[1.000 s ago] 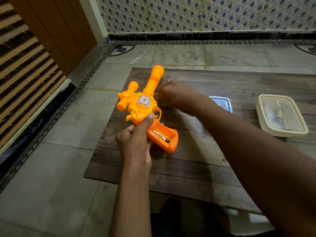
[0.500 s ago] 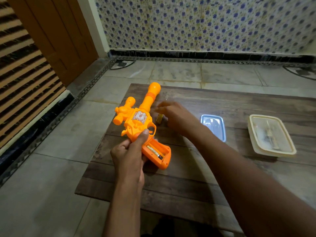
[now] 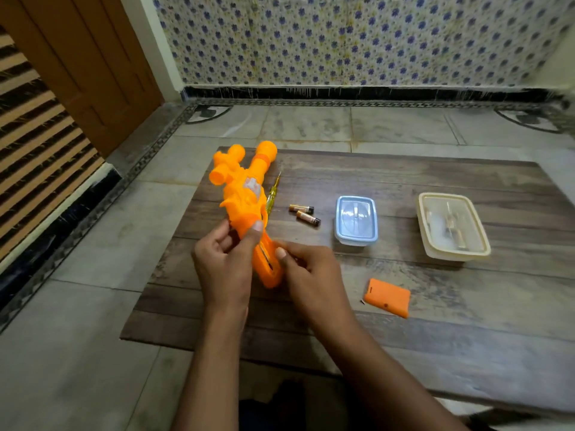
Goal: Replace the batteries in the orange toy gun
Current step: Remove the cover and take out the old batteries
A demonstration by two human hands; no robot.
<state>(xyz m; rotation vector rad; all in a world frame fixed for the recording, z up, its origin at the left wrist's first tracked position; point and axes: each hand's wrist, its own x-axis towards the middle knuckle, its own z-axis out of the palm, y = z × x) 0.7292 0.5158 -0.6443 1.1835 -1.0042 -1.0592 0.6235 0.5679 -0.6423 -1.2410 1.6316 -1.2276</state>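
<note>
Head view shows my left hand [image 3: 222, 262] gripping the orange toy gun [image 3: 245, 206] by its body, lifted over the wooden board [image 3: 404, 343], while my right hand [image 3: 306, 275] pinches at the open grip compartment; what it holds, I cannot tell. I judge removal nearly done: the one battery cover [image 3: 387, 297] is off beside one small screw [image 3: 362, 301], and two old batteries [image 3: 305, 213] lie out. Fresh cells and closing remain; I count one screwdriver [image 3: 272, 195] and two lidded boxes [image 3: 356, 219].
</note>
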